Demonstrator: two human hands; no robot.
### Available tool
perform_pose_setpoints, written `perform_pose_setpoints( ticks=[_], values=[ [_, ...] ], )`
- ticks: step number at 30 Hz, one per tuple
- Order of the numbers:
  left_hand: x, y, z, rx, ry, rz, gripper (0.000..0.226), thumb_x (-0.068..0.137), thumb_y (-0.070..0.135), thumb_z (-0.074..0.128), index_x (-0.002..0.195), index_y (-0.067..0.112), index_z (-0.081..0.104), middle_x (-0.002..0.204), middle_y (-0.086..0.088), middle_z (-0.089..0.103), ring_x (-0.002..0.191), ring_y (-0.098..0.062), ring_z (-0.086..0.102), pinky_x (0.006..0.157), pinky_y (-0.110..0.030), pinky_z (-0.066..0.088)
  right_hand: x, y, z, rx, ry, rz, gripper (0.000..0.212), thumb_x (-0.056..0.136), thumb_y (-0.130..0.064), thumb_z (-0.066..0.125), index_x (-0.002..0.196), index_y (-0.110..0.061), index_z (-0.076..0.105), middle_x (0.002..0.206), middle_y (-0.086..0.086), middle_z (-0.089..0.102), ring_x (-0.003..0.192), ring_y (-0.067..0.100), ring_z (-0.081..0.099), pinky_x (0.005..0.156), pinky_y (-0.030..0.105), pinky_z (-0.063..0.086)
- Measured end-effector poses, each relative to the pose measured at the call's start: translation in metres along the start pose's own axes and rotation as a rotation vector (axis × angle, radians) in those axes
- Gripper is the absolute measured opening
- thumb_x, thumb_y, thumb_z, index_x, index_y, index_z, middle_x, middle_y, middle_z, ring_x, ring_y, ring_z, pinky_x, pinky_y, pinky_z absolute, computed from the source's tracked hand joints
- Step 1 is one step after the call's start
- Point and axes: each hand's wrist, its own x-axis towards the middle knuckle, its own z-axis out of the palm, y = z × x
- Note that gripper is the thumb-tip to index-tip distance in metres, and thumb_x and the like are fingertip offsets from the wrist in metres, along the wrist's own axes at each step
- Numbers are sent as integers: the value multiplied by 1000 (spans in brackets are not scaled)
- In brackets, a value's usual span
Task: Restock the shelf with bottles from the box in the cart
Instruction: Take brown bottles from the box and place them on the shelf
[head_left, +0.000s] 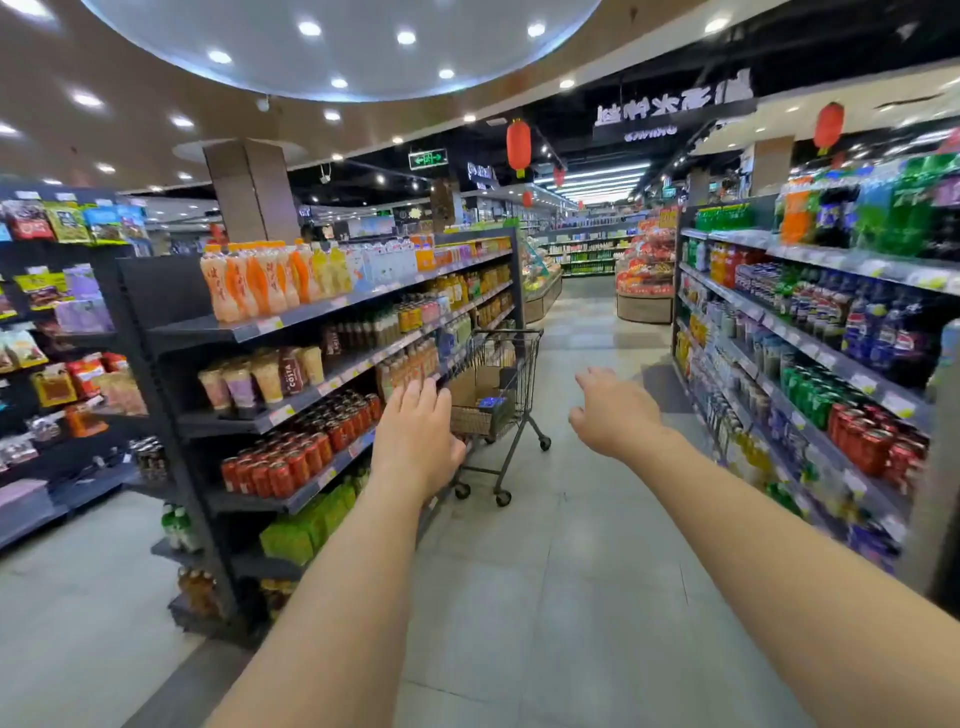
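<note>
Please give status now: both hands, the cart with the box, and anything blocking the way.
Left hand and right hand open, empty, stretched forward. Cart ahead by the left shelf, box inside, untouched. Aisle floor to it bare.

Left hand (415, 436), right hand (615, 410) outstretched, empty

Red lanterns (518, 145) overhead, pillar (252, 192)

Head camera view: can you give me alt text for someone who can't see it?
Two bare, empty hands, left hand and right hand, stretch toward a shopping cart holding a cardboard box, parked in a supermarket aisle beside the left-side drinks shelf.
</note>
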Motion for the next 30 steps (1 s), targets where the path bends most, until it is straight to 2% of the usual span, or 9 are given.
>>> perform_pose_setpoints(
  ticks=[4, 8, 14, 17, 20, 23, 26, 30],
  values=[
    [60, 38, 61, -22, -94, 16, 67, 97, 43, 44, 154, 11, 33, 162, -12, 32, 150, -30, 28, 125, -45, 21, 59, 51, 63, -7, -97, -5, 42, 98, -25, 44, 138, -11, 47, 141, 10, 49, 129, 30, 46, 103, 39, 38],
    [127, 77, 105, -37, -142, 59, 58, 95, 41, 45, 145, 12, 43, 154, -11, 42, 144, -29, 36, 122, -45, 26, 117, 96, 121, -19, -204, -13, 41, 99, -21, 41, 138, -11, 48, 145, 11, 47, 133, 30, 43, 109, 41, 36],
    [206, 110, 164, -60, -190, -17, 41, 90, 40, 48, 120, 13, 55, 125, -9, 55, 122, -29, 49, 109, -43, 38, 200, 136, 179, 29, -306, -37, 33, 94, -22, 44, 122, -9, 54, 127, 13, 56, 118, 35, 55, 96, 40, 46],
    [243, 108, 198, -31, -210, -79, 43, 90, 42, 50, 120, 12, 56, 124, -10, 55, 120, -30, 50, 105, -41, 40, 246, 148, 212, 81, -350, -1, 36, 92, -26, 45, 124, -12, 56, 129, 13, 57, 118, 36, 57, 94, 42, 50],
    [284, 102, 238, -9, -221, -124, 49, 91, 45, 50, 126, 12, 56, 128, -10, 55, 122, -31, 49, 108, -43, 39, 297, 157, 250, 115, -381, 6, 40, 93, -26, 46, 128, -13, 56, 131, 13, 57, 120, 36, 56, 95, 44, 51],
    [336, 96, 282, 13, -245, -185, 52, 91, 45, 50, 129, 9, 55, 134, -14, 54, 129, -33, 48, 113, -45, 36, 361, 169, 290, 131, -386, -3, 35, 89, -25, 46, 121, -13, 58, 124, 13, 60, 112, 36, 58, 88, 43, 53],
    [400, 88, 329, 1, -244, -195, 48, 91, 43, 49, 124, 9, 56, 130, -13, 56, 126, -32, 49, 111, -45, 38, 435, 182, 326, 106, -373, 11, 35, 90, -22, 45, 122, -13, 57, 120, 12, 63, 109, 35, 60, 83, 39, 53],
    [499, 82, 391, -21, -266, -162, 46, 92, 44, 47, 125, 12, 55, 129, -11, 55, 125, -31, 48, 111, -46, 36, 530, 200, 362, 30, -374, -55, 14, 89, -20, 46, 101, -16, 53, 114, 12, 64, 103, 34, 61, 70, 32, 42]
  ],
)
